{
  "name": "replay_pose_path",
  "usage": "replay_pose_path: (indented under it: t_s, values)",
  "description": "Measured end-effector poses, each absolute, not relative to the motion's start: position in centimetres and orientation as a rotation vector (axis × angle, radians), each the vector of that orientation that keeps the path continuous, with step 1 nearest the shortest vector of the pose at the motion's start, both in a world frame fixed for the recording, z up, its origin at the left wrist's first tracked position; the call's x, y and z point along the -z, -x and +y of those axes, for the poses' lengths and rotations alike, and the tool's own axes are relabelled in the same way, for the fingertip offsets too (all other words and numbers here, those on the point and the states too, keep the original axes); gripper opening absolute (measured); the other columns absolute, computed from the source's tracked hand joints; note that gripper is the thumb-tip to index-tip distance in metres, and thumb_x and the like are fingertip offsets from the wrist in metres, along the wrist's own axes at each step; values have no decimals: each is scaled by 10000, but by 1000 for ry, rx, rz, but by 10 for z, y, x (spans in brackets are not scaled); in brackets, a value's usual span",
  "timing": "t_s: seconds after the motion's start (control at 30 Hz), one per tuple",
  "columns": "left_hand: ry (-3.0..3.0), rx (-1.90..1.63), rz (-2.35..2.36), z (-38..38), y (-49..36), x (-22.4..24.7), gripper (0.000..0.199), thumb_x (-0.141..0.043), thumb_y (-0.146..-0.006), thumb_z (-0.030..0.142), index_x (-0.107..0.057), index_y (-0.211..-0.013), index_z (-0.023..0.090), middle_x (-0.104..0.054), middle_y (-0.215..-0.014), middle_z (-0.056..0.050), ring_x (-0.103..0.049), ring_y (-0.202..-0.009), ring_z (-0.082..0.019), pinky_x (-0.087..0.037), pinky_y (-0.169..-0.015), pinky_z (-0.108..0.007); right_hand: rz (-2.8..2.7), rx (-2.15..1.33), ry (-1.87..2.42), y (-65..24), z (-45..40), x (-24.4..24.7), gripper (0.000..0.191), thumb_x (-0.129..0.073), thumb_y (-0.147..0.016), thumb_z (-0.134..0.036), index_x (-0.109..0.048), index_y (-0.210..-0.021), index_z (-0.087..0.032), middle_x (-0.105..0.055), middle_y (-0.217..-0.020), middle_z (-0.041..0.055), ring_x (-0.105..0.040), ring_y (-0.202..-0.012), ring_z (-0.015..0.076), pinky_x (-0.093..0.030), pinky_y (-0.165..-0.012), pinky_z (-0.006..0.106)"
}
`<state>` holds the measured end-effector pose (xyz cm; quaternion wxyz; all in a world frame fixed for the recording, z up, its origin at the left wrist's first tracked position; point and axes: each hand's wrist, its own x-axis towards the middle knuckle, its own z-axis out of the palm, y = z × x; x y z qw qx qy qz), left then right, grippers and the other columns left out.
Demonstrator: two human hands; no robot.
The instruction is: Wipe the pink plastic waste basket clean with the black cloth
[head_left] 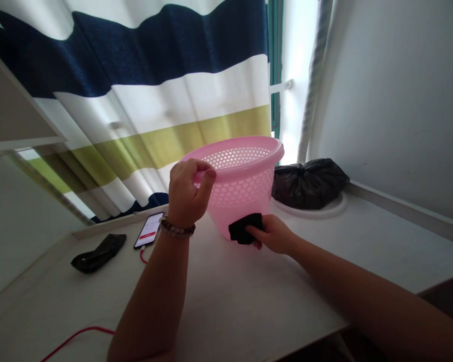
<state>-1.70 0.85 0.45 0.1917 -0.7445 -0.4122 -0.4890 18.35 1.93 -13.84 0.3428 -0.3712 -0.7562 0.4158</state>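
A pink plastic basket [241, 188] with honeycomb holes around its upper wall stands on the white table [219, 301]. My left hand [191, 188] grips its near-left rim, thumb over the edge and a beaded bracelet at the wrist. Low on the basket's near side, my right hand [274, 234] pinches a small matte black cloth [245, 229] against or just in front of the wall; whether it touches cannot be told. The basket's inside bottom is hidden by the wall and rim.
Behind on the right, a knotted black plastic bag [311, 183] rests on a round white lid-like disc [334, 207]. Left of my forearm lie a phone [149, 230] with a red cable [79, 332] and a folded glossy black item [98, 254]. A striped curtain [173, 85] hangs behind.
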Motion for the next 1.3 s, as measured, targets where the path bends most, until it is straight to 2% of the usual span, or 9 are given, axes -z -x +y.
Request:
replay_pose_path:
  t_s: [0.2, 0.4, 0.6, 0.77, 0.97, 1.07, 1.17, 1.3]
  values:
    - [2072, 1316, -1157, 7, 14, -5, 259, -461, -845, 437, -543, -824, 193, -602, -811, -27, -532, -822, -172, -399, -833, -351, -1627, -1199, 951, -181, 23, 132, 392, -513, -826, -470, -632, -728, -110, -630, -524, 57, -590, -452, 151, -460, -459, 244]
    - [2028, 1264, -1173, 6, 13, -5, 367, -606, -711, 528, -534, -841, 192, -599, -830, -24, -539, -819, -179, -403, -830, -355, -1942, -1196, 1210, -182, 30, 150, 318, -507, -820, -379, -662, -704, -127, -674, -585, 73, -606, -473, 147, -442, -448, 221]
    - [2066, 1265, -1145, 5, 14, -5, 372, -643, -686, 494, -531, -882, 199, -605, -877, -21, -544, -862, -185, -401, -858, -360, -2102, -1109, 1361, -180, 31, 161, 286, -523, -796, -352, -660, -679, -129, -672, -562, 67, -589, -440, 140, -416, -424, 216]
    - [2103, 1250, -1123, 3, 13, -6, 309, -619, -721, 410, -538, -941, 209, -615, -938, -17, -537, -928, -195, -372, -918, -378, -1950, -1215, 1089, -177, 28, 134, 351, -500, -829, -411, -664, -741, -113, -672, -594, 61, -597, -476, 129, -451, -461, 208]
    - [2126, 1247, -1137, -1, 14, -8, 302, -601, -735, 416, -531, -946, 212, -613, -946, -8, -532, -921, -184, -355, -925, -379, -1889, -1112, 955, -175, 28, 92, 365, -520, -831, -427, -653, -726, -104, -667, -571, 68, -609, -470, 139, -471, -457, 217]
    - [2138, 1247, -1137, -1, 15, -8, 307, -592, -742, 437, -531, -945, 215, -620, -940, -8, -537, -919, -188, -344, -927, -387, -1847, -1181, 1008, -169, 26, 105, 344, -539, -823, -413, -654, -754, -95, -672, -578, 77, -609, -469, 139, -479, -458, 219]
    - [2156, 1237, -1128, 0, 17, -9, 318, -584, -744, 465, -533, -936, 217, -625, -934, -12, -536, -901, -197, -338, -915, -396, -1749, -1420, 1094, -162, 24, 137, 283, -574, -800, -367, -653, -830, -97, -688, -619, 78, -597, -461, 130, -481, -450, 222]
    - [2154, 1251, -1119, 2, 19, -8, 325, -573, -750, 481, -536, -938, 219, -629, -948, -22, -528, -904, -213, -324, -910, -406, -1691, -1542, 1128, -155, 23, 159, 272, -602, -778, -350, -648, -871, -99, -673, -573, 58, -588, -449, 133, -487, -450, 236]
